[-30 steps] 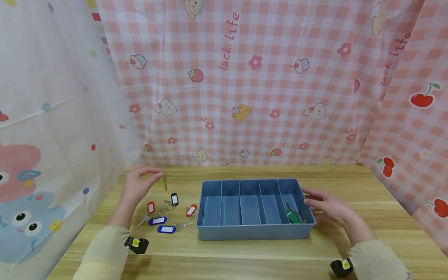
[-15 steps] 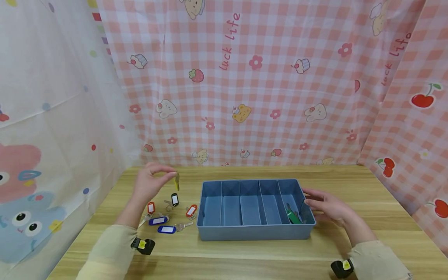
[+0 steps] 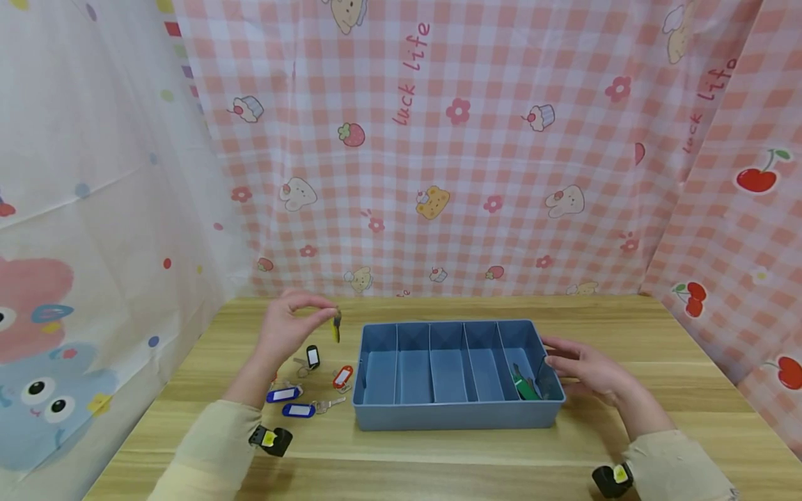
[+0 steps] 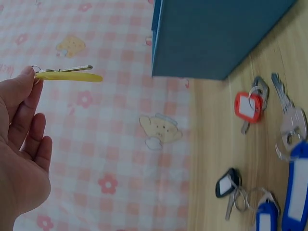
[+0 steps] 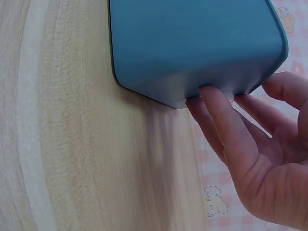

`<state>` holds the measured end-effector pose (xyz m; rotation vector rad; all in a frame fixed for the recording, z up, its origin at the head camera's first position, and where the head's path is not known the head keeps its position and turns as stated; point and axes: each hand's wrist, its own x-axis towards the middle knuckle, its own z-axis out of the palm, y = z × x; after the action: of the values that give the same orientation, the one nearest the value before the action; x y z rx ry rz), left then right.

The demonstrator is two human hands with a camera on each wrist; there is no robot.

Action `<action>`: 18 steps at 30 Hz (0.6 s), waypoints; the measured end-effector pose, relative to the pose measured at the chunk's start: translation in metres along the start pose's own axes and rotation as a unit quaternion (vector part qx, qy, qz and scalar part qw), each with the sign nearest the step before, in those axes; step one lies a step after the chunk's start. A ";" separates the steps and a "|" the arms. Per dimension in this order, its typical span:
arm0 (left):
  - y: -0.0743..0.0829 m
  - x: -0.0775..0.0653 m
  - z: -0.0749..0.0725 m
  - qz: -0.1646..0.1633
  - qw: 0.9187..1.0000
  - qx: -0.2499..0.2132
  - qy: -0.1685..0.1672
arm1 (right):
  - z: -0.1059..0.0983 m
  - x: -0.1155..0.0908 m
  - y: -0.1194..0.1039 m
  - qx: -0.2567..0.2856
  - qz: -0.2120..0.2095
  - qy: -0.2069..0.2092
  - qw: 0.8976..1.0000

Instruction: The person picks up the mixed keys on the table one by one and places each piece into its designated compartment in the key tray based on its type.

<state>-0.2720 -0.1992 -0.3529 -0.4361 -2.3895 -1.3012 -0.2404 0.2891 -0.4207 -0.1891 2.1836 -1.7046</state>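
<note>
My left hand (image 3: 285, 332) pinches the ring of a key with a yellow tag (image 3: 337, 327), held up left of the blue divided box (image 3: 454, 416). In the left wrist view the yellow tag (image 4: 72, 76) and its key (image 4: 77, 69) extend from between thumb and index finger; the other fingers curl loosely. My right hand (image 3: 592, 369) rests at the box's right end, its extended fingertips against the end wall (image 5: 192, 84) in the right wrist view. Inside the rightmost compartment lies a green tag (image 3: 525, 388) with keys.
Between left arm and box lie tagged keys: a black tag (image 3: 312, 357), a red tag (image 3: 342, 377) and two blue tags, one (image 3: 283, 394) behind the other (image 3: 298, 410). Another red tag is mostly hidden by my left wrist. A checked cloth (image 3: 401, 229) hangs behind the table.
My left hand has moved right, toward the box, carrying the yellow-tagged key. Its forearm now covers most of the left red tag. The right hand and the box stay put.
</note>
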 end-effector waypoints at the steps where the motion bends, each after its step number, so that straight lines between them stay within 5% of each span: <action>1: 0.002 0.000 0.002 0.005 1.000 -0.001 0.000 | 0.000 0.000 0.000 -0.001 0.000 0.000 1.000; 18: 0.023 0.006 0.034 0.053 0.997 -0.057 -0.028 | 0.000 -0.001 -0.002 -0.005 0.007 0.006 1.000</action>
<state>-0.2738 -0.1574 -0.3502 -0.6307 -2.3103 -1.3990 -0.2394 0.2884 -0.4184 -0.1660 2.1978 -1.6906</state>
